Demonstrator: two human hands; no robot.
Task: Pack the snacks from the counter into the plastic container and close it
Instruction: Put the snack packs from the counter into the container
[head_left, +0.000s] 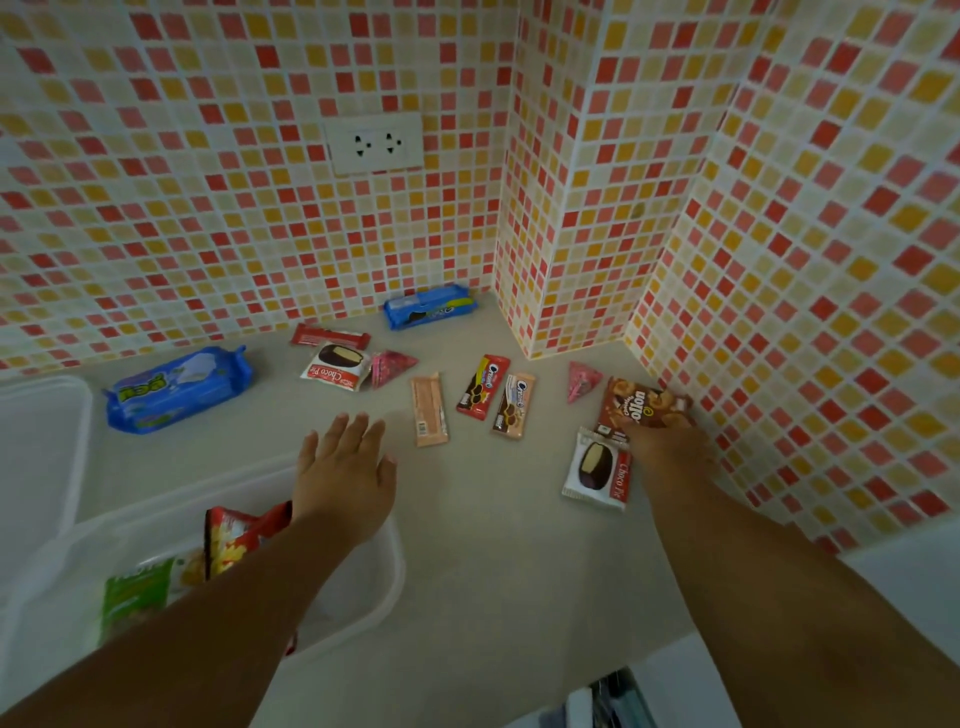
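Inside plastic container (387, 561): two snack packets (228, 540)

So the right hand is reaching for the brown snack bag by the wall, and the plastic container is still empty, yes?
Not quite. The head view shows the plastic container already holds a red packet and a green one. The right hand is indeed on the brown snack bag.

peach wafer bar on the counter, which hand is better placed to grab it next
Left. The left hand is open and empty just beside the peach wafer bar, while the right hand is busy on the brown snack bag.
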